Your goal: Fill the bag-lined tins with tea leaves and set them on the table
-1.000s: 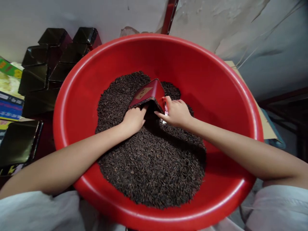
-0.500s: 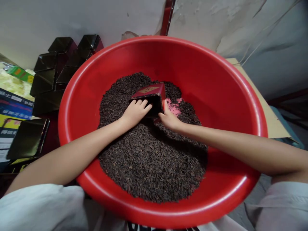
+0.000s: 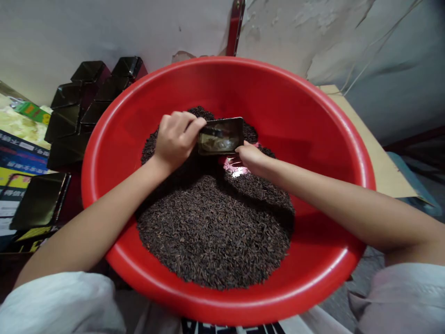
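Observation:
Between my hands, above the heap of loose dried tea leaves [image 3: 215, 232], is a rectangular metal tin [image 3: 221, 136]. One glossy dark end of it faces me; its sides are mostly hidden. My left hand [image 3: 177, 137] closes on the tin's left end, its thumb at the upper left corner. At the lower right corner, my right hand [image 3: 253, 157] grips the tin, with its thumb on the edge. All of this is inside a big red plastic basin [image 3: 313, 111]. Just below the tin, a shiny pink patch [image 3: 236, 166] shows among the leaves.
Several dark tins [image 3: 62, 123] are stacked left of the basin, against the wall. Nearer to me lies another tin [image 3: 38, 199], by printed packaging [image 3: 17, 157] and a small green box [image 3: 31, 111]. A cardboard sheet [image 3: 368, 144] lies beyond the basin's right rim.
The tin has turned, so a glossy end now faces me instead of its dark opening and red labelled side. My left hand has moved up and left, from the opening's rim to the tin's left end.

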Demonstrator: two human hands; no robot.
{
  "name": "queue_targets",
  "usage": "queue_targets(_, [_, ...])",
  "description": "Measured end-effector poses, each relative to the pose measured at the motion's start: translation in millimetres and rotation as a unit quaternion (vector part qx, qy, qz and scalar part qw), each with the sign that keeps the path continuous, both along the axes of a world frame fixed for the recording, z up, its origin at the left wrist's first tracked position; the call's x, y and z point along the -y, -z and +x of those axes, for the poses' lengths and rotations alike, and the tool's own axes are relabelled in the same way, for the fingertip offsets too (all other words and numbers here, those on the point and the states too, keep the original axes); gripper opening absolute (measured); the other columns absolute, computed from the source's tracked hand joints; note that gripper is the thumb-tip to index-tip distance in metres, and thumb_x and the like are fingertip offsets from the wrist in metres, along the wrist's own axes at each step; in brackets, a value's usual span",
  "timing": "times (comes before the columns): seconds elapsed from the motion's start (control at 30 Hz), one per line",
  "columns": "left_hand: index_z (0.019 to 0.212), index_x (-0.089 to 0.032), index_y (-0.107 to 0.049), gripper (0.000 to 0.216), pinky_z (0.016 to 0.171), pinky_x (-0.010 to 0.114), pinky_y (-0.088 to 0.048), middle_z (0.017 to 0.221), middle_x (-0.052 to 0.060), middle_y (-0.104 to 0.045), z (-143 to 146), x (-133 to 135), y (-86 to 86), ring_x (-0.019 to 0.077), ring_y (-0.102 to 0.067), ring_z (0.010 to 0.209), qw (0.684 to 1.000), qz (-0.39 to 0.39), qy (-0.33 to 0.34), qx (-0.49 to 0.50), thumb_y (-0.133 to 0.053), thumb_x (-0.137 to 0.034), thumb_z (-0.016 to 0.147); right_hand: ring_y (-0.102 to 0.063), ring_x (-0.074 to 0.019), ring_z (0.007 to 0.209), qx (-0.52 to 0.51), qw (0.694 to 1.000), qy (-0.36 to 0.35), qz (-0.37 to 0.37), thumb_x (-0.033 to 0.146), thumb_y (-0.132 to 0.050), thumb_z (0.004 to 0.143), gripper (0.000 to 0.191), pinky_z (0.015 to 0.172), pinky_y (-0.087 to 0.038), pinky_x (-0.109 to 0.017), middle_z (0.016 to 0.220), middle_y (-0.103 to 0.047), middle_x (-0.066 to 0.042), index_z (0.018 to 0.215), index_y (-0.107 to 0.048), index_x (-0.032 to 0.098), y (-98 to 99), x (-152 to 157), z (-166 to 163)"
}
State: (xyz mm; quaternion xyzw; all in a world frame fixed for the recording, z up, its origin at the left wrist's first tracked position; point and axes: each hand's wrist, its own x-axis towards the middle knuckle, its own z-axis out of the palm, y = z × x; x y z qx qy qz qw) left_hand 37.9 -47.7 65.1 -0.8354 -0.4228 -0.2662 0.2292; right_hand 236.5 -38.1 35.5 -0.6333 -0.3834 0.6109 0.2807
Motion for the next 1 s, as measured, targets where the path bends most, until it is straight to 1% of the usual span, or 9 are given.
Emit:
queue_targets(0.13, [0.105,-0.018,-0.055,0.021,0.082,0.042,-0.038,0.093,0.008,-0.057,-28,-11,-17.1,0.0219,-0.050,0.089,0.986,0.099,-0.024,0.130,-0.038,-0.017,0.093,-0.050,-0.0075,0.042,-0.008,1.000,0.020,-0.011,0.001,-0.026,0.082,0.027,0.051,-0.041,-0.022,0.059,-0.053,0.003,0.094,-0.043,0.019,-1.7,-5,3])
queue_targets(0.2, [0.106,-0.019,-0.054,0.023,0.087,0.044,-0.037,0.095,0.006,-0.056,-43,-22,-14.0,0.0215,-0.048,0.093,0.984,0.077,-0.077,0.144,-0.042,-0.010,0.088,-0.049,-0.0073,0.042,-0.016,0.999,0.024,-0.016,0.001,-0.025,0.082,0.028,0.052,-0.041,-0.023,0.060,-0.052,0.003,0.093,-0.044,0.018,-2.3,-3,2])
queue_targets(0.27, [0.111,-0.017,-0.054,0.029,0.085,0.043,-0.038,0.101,0.007,-0.056,-52,-31,-4.5,0.0237,-0.049,0.098,0.981,-0.030,-0.170,0.084,-0.043,-0.009,0.086,-0.048,-0.0076,0.043,-0.025,0.999,0.024,-0.021,0.001,-0.026,0.082,0.026,0.052,-0.041,-0.024,0.060,-0.050,0.003,0.091,-0.044,0.018,-1.4,0,1])
queue_targets(0.37, [0.114,-0.010,-0.056,0.033,0.082,0.043,-0.042,0.112,0.015,-0.055,-53,-37,13.2,0.0305,-0.050,0.106,0.934,-0.233,-0.254,-0.091,-0.039,-0.010,0.086,-0.049,-0.0083,0.045,-0.032,0.999,0.019,-0.013,0.002,-0.028,0.082,0.023,0.052,-0.042,-0.024,0.060,-0.048,0.004,0.091,-0.041,0.019,2.6,4,-2])
queue_targets(0.57, [0.115,-0.017,-0.059,0.041,0.083,0.043,-0.044,0.115,0.013,-0.058,-32,-25,18.1,0.0331,-0.055,0.106,0.872,-0.399,-0.223,-0.176,-0.059,-0.029,0.075,-0.045,-0.0067,0.044,-0.022,0.999,-0.002,0.026,0.001,-0.029,0.081,0.035,0.047,-0.038,-0.020,0.064,-0.050,0.004,0.111,-0.036,0.019,7.2,13,-10])
queue_targets(0.67, [0.096,-0.015,-0.063,0.025,0.080,0.040,-0.044,0.096,0.010,-0.063,-17,-19,6.7,0.0273,-0.059,0.093,0.941,-0.267,-0.180,-0.105,-0.046,-0.021,0.079,-0.045,-0.0068,0.045,-0.018,0.998,-0.026,0.048,0.001,-0.034,0.080,0.043,0.047,-0.039,-0.020,0.065,-0.048,0.005,0.120,-0.033,0.018,9.1,21,-14])
queue_targets(0.73, [0.082,-0.014,-0.063,0.021,0.074,0.037,-0.044,0.082,0.010,-0.062,-9,-16,3.6,0.0245,-0.058,0.082,0.979,-0.151,-0.080,-0.111,-0.042,-0.017,0.079,-0.045,-0.0081,0.046,-0.004,0.996,-0.061,0.066,0.002,-0.038,0.079,0.055,0.047,-0.040,-0.021,0.063,-0.048,0.006,0.129,-0.026,0.018,12.0,27,-16])
queue_targets(0.87, [0.068,-0.015,-0.059,0.026,0.057,0.030,-0.040,0.066,0.007,-0.058,1,-7,9.4,0.0180,-0.053,0.061,0.970,-0.013,0.152,-0.189,-0.038,-0.008,0.082,-0.049,-0.0105,0.049,0.008,0.990,-0.108,0.087,0.005,-0.042,0.076,0.074,0.051,-0.043,-0.024,0.063,-0.051,0.006,0.141,-0.008,0.018,15.7,41,-18])
queue_targets(1.0, [0.092,-0.009,-0.062,0.024,0.053,0.030,-0.039,0.068,0.006,-0.060,12,6,14.7,0.0180,-0.053,0.060,0.965,0.091,0.188,-0.159,-0.039,-0.011,0.088,-0.051,-0.0113,0.049,-0.047,0.995,-0.069,0.052,0.007,-0.039,0.077,0.076,0.051,-0.045,-0.025,0.063,-0.056,0.005,0.143,-0.003,0.018,8.7,45,-19])
